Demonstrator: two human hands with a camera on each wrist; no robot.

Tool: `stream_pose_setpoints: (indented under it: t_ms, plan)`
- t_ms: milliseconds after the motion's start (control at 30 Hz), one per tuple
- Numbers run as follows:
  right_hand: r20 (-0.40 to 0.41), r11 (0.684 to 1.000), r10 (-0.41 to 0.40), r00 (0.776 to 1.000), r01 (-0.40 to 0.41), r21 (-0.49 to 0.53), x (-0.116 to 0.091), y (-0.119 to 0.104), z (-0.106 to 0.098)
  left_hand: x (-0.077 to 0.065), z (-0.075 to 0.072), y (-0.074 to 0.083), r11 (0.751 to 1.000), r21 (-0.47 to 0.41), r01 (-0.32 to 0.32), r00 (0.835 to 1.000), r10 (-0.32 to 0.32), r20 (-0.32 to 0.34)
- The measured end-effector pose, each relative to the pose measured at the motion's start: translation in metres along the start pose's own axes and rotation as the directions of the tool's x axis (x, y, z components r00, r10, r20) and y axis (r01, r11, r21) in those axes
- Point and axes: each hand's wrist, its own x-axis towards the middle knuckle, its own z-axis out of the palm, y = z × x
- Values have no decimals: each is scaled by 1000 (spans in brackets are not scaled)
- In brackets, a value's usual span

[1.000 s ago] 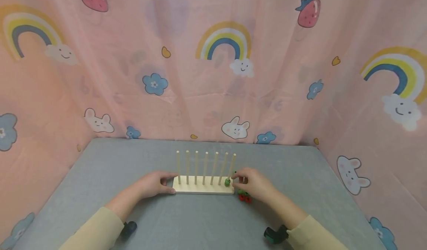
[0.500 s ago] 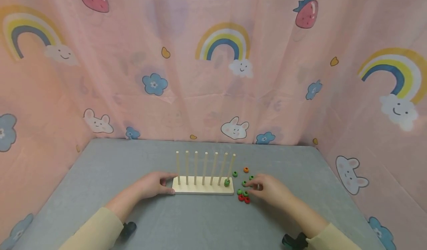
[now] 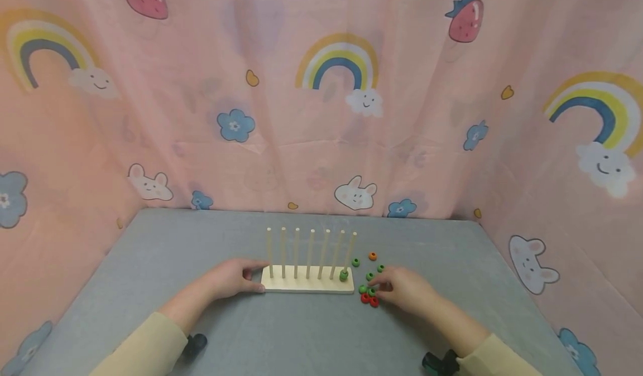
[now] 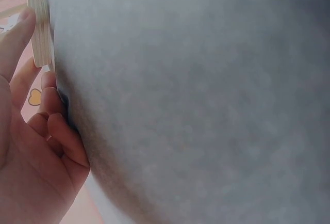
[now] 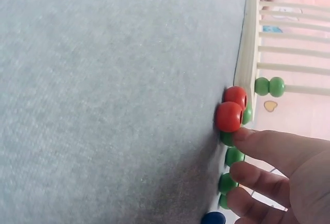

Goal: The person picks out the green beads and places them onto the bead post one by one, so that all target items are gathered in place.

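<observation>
- Currently, the left hand (image 3: 233, 278) is gripping the left end of a pale wooden rectangular base (image 3: 291, 285), thumb at the near side and fingers behind; the left-wrist view is showing the board's end between them.
- The right hand (image 3: 404, 291) is reaching in among loose beads with thumb and fingers parted and lightly bent; no bead is being pinched. The thumb tip is overlapping a round green bead (image 5: 227, 138) in the right-wrist view; contact cannot be told.
- Seven slim round wooden pegs (image 3: 310, 253) are standing upright in a row along the base, which is resting flat between the two hands.
- Two stacked green beads (image 3: 344, 275) are sitting at the foot of the rightmost peg.
- Two round red beads (image 3: 365, 298) are lying just beside each other on the person's side of two of the loose green beads, near the base's right end.
- Three more loose green beads (image 3: 355, 262) are lying farther back, to the right of the rack.
- One round orange bead (image 3: 373, 256) is lying behind these, farthest from the person.
- One round dark blue bead (image 5: 213, 218) is showing at the bottom edge of the right-wrist view, partly cut off.
- Pale beige sleeves (image 3: 145, 345) are covering the forearms; dark wrist devices (image 3: 196, 344) are showing beside the cuffs.
- Grey cloth-like tabletop (image 3: 281, 337) is lying beneath everything; a pink printed curtain (image 3: 281, 164) is hanging behind and at both sides, bearing rainbows, strawberries, flowers and rabbits.
</observation>
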Motion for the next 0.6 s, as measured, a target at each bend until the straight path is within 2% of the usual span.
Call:
stream_pose_setpoints:
  t_ms: [300, 600]
  plan:
    - [31, 997, 76, 997, -76, -25, 2, -3, 3, 2, 2, -1, 1000, 6, -10, 1000, 10, -4]
    - [2, 997, 74, 997, -74, 14, 4, 3, 3, 1, 1, -1, 1000, 9, 6, 1000, -6, -5]
